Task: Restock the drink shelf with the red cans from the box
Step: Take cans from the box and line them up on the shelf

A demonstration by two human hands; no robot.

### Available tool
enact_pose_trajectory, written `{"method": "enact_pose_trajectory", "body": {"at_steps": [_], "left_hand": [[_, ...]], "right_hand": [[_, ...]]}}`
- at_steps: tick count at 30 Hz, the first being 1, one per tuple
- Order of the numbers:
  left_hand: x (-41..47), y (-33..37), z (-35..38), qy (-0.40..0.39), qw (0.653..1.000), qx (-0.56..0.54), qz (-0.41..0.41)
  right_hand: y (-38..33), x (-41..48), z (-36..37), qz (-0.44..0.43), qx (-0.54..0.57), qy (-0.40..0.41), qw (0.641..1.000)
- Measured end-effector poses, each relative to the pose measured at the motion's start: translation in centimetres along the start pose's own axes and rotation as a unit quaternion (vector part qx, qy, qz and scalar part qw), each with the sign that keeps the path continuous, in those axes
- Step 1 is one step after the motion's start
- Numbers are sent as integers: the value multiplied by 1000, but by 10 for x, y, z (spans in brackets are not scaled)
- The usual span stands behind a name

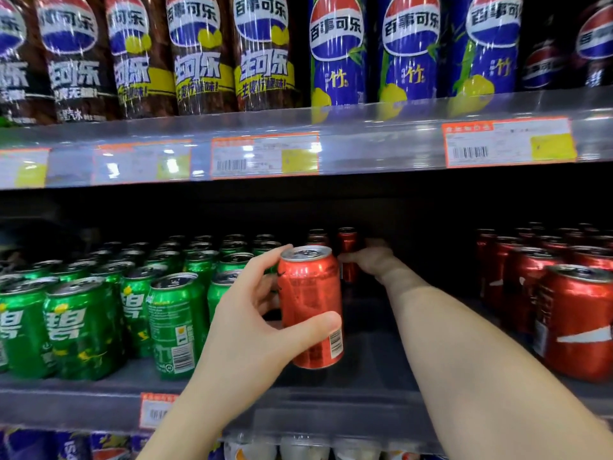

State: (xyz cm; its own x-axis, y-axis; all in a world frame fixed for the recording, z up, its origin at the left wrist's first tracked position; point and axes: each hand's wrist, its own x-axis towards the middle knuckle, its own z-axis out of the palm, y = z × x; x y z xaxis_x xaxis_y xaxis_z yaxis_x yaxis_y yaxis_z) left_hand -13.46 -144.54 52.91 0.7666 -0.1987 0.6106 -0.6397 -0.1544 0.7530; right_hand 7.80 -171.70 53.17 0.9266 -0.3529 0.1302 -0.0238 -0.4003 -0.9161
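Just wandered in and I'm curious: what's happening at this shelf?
A person is stocking a shop shelf. Their left hand holds a red can upright at the gap's front, while the right hand reaches deep inside, gripping a second red can at the back. Green cans stand left of the gap, more red cans right.

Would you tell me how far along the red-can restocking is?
Done: a rear can stands at the back of the gap. In hand: the right hand grips a second can beside it; the left hand holds a third can. Left: the bare shelf in front.
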Motion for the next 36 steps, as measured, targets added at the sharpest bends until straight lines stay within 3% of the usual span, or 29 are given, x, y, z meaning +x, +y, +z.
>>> {"method": "enact_pose_trajectory", "body": {"at_steps": [4,8,13,18,22,26,33,36], "left_hand": [[-1,-6,2,-4,1000,11,0],[1,-8,5,-6,1000,20,1],[12,-4,18,5,1000,30,6],[28,-7,40,35,997,63,9],[35,-10,54,42,995,84,13],[38,-8,62,22,993,111,13],[21,3,50,7,969,240,62],[16,9,45,2,946,317,73]], "right_hand": [[-17,-26,0,6,-26,27,999],[-24,-33,-10,4,-55,-21,998],[-53,-62,-39,-3,-100,-22,995],[-67,-137,-64,16,40,-236,971],[-55,-190,-68,-68,103,-308,943],[-43,-196,-61,-134,79,-216,964],[-36,-155,-59,-85,35,-95,991],[-35,-137,-55,-70,19,-80,994]]}}
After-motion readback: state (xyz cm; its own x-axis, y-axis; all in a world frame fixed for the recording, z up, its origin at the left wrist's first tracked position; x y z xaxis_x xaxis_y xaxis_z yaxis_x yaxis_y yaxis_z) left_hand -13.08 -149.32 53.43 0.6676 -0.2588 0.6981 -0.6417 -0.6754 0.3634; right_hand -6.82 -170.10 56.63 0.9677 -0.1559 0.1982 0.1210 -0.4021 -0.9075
